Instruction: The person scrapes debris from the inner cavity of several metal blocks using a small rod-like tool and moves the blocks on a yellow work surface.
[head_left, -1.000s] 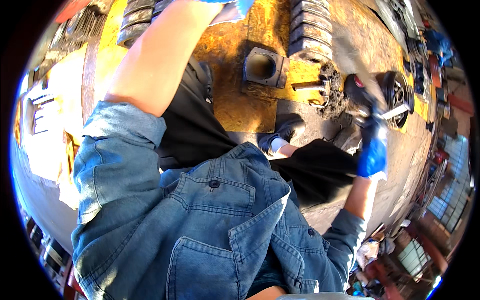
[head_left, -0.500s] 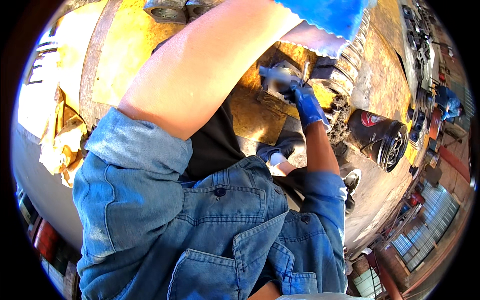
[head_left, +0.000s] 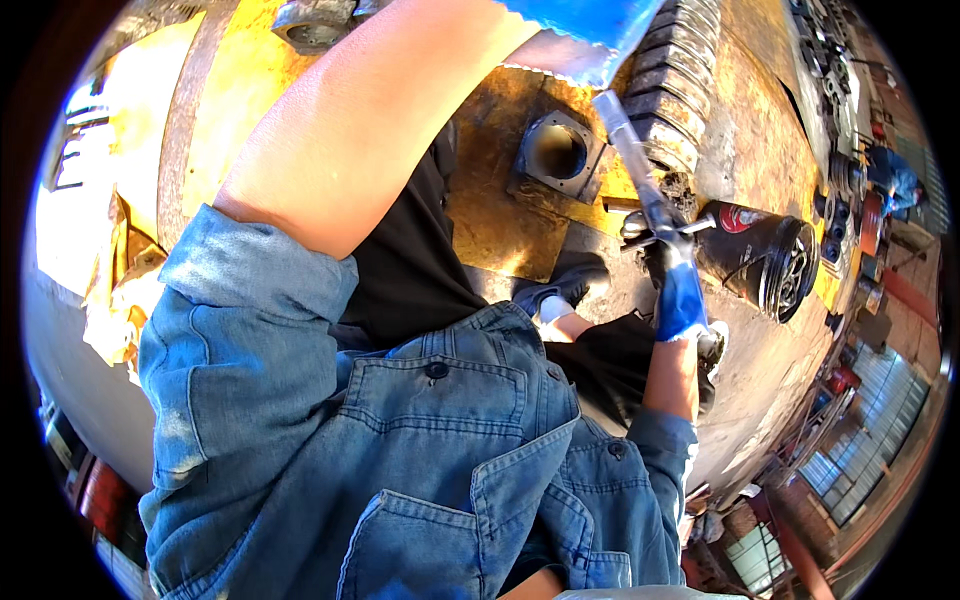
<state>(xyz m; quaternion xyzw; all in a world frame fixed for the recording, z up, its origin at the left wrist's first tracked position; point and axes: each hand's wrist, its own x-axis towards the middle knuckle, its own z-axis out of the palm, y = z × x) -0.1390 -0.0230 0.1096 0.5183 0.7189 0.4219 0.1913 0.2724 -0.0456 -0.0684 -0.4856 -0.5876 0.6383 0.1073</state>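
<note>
My right hand (head_left: 678, 290), in a blue glove, is closed around a long metal tool (head_left: 632, 145) that looks like a caliper. Its straight bar points up and away from me, and a cross piece sticks out near my fingers; motion smears its detail. Left of the tool, a square-flanged metal part (head_left: 591, 158) with a round bore lies on the yellow, stained work surface (head_left: 500, 225). My left arm stretches across the upper middle. Only the blue glove of my left hand (head_left: 590, 30) shows, cut off by the top edge, with its fingers out of sight.
A row of round, ribbed metal parts (head_left: 680, 80) runs along the right. Below it are a dark clump (head_left: 680, 190) and a black bucket (head_left: 740, 250) lying tilted. Crumpled brown paper (head_left: 125, 290) is at the left. Another person (head_left: 895, 185) in blue is far right.
My right hand has drawn back and to the right, taking the tool off the bored part, which now shows plainly. My left arm has shifted slightly left.
</note>
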